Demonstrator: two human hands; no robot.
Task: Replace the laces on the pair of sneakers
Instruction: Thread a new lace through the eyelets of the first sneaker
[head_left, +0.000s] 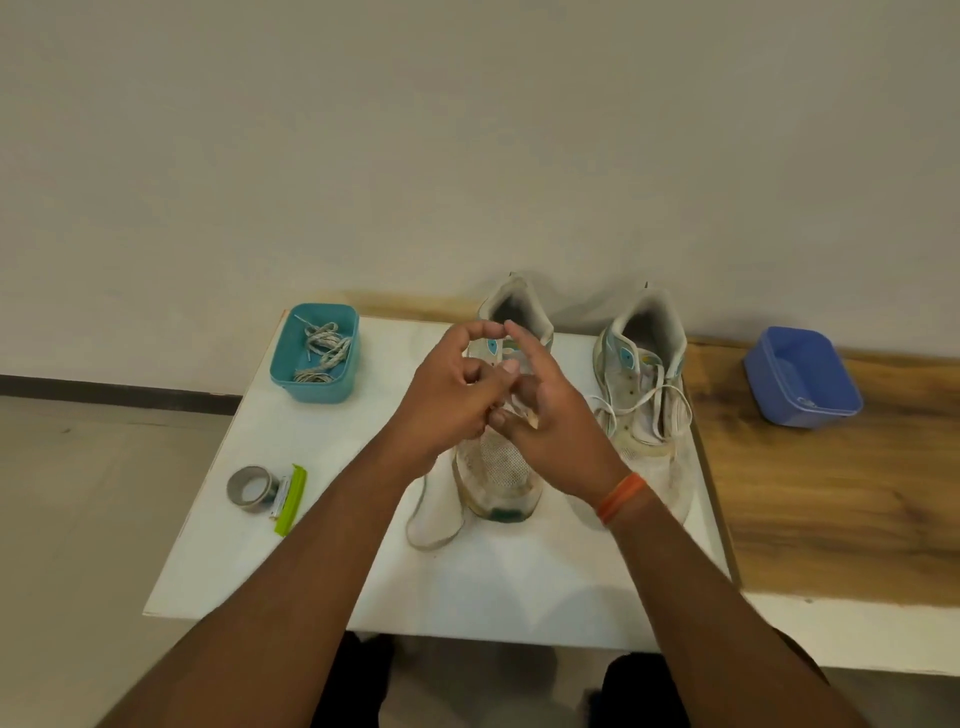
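Both forearms reach out from close under the camera, meeting over the nearer sneaker (498, 457) on the white board (291, 561). On the person's left hand (447, 395) the forefinger and thumb arch up until their tips nearly touch, while the lower fingers curl in toward the lace. Their right hand (550, 415), with an orange band (621, 496) at the wrist, has its forefinger stretched straight up and the rest bent loosely. A pale strip of lace seems to be caught between the two hands, just over the tongue — which fingers actually pinch it I cannot tell, since they overlap.

From this shoe a loop of white lace (434, 530) trails off the toe side onto the board, so I judge it half unlaced, or perhaps half laced; the hands hide the eyelets. Just to the right stands the second sneaker (644, 395), its own lace (660, 400) loosened but threaded and draped over the sides — that one looks barely begun.

At the board's far left corner a teal tub (314, 358) holds coiled speckled laces (322, 353), apparently the replacements, untouched. Well off to the right a blue tub (802, 376) sits on the wooden bench. Nearer, at the left, lie a roll of tape (252, 488) and a green cutter (291, 499) side by side.

Most of the work, by my reckoning, lies ahead.
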